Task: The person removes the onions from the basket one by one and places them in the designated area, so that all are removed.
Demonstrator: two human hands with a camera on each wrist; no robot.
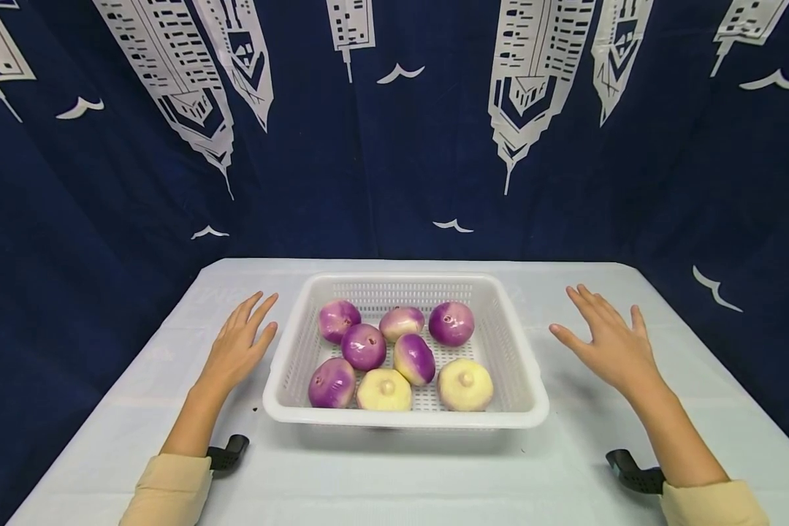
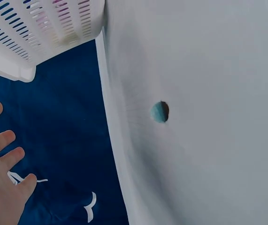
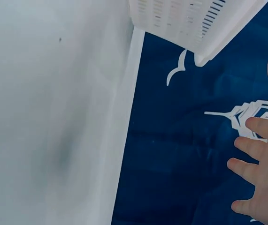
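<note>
A white perforated plastic basket [image 1: 404, 418] sits mid-table in the head view. Inside lie several purple-and-cream turnips; a purple one [image 1: 451, 324] is at the back right, and two show pale undersides, including a front-right turnip [image 1: 465, 385]. My left hand [image 1: 237, 351] is just left of the basket, fingers extended, holding nothing. On the other side, my right hand [image 1: 611, 351] is spread with nothing in it, farther from the rim. Each wrist view shows fingers apart from the basket wall: left hand [image 2: 2, 183], right hand [image 3: 267, 173].
The table [image 1: 434, 478] has a white cover. Behind it hangs a dark blue cloth [image 1: 368, 183] with white building and bird prints. A black wrist device [image 1: 229, 453] is on the left forearm, another device [image 1: 633, 473] on the right. Small dark specks dot the cover.
</note>
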